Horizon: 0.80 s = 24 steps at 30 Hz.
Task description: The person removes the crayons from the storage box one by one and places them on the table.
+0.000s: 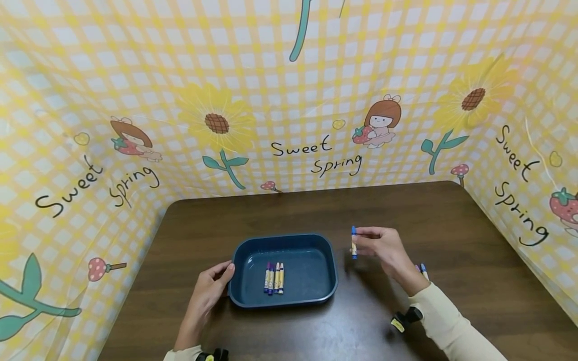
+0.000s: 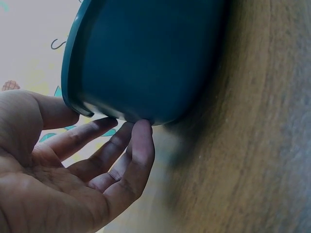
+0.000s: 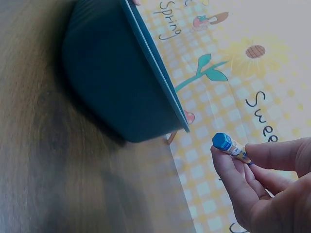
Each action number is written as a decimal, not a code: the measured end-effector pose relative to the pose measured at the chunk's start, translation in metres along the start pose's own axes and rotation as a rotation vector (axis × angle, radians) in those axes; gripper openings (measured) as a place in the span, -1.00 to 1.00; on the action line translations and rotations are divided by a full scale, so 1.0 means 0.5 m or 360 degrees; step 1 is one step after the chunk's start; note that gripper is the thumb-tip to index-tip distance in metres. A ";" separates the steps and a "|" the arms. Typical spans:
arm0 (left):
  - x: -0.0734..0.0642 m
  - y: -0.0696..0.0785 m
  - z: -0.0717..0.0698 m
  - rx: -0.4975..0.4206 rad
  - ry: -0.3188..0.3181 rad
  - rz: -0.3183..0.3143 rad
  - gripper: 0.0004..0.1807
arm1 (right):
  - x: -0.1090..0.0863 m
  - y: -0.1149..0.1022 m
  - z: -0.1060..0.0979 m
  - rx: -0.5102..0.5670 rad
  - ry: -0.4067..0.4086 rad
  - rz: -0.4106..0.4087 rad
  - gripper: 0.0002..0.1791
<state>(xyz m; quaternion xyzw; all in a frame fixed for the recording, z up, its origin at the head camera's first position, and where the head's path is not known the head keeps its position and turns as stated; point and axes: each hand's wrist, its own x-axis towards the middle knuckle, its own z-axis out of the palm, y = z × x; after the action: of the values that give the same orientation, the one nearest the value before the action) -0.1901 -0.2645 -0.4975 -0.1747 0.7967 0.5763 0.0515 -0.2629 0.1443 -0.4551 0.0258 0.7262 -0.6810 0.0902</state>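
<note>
Between the thumb and fingertips of my right hand is a blue crayon, held upright just beyond the tray's right side. The right wrist view shows the blue end of that crayon pointing at the camera. My left hand grips the left side of a dark blue plastic tray. In the left wrist view its thumb lies at the rim and its curled fingertips touch the outer wall. Several crayons, purple and pale ones, lie side by side on the tray's floor, left of its middle.
On the brown wooden table, more crayons lie partly hidden behind my right forearm. Checked yellow cloth with printed flowers and lettering stands around the table's back and sides.
</note>
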 end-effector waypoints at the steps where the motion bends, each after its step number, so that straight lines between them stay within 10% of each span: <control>1: 0.000 -0.001 0.000 -0.0004 -0.0003 0.0000 -0.52 | 0.000 0.000 -0.004 -0.0003 0.0005 0.0003 -0.52; 24: 0.001 -0.004 -0.002 -0.0040 -0.0043 0.0009 -0.46 | -0.020 0.015 -0.090 0.0061 0.0120 -0.0006 -0.46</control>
<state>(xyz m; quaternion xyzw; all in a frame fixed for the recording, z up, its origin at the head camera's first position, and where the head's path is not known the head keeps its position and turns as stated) -0.1897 -0.2662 -0.4992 -0.1652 0.7891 0.5888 0.0584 -0.2562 0.1902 -0.4584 0.0518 0.7160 -0.6935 0.0612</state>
